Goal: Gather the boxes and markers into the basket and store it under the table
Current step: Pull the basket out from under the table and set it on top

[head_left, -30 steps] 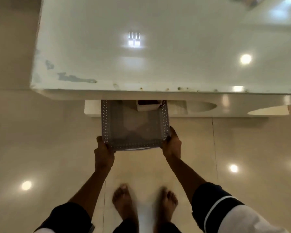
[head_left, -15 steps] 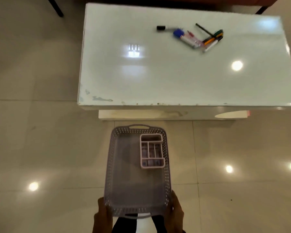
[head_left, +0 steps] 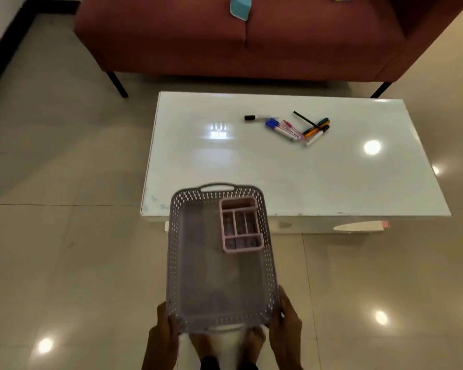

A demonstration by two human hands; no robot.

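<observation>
A rust-red sofa (head_left: 241, 36) fills the top of the frame, standing on dark legs over a glossy tiled floor (head_left: 51, 249). Below it, in the centre and right, is a white glossy table (head_left: 292, 177). In the lower centre a grey perforated basket (head_left: 175, 263) is held in the air, its far end overlapping the table's near edge in the picture. The left hand (head_left: 162, 335) grips the basket's near left corner, fingers curled round the rim; the right hand (head_left: 286, 324) clamps the near right corner the same way. A pink divided box (head_left: 241, 225) lies inside the basket at its far right corner. A loose cluster of markers (head_left: 292, 126) lies on the table's upper middle, well apart from the basket. A small blue thing (head_left: 239, 8) sits on the sofa at the top edge.
</observation>
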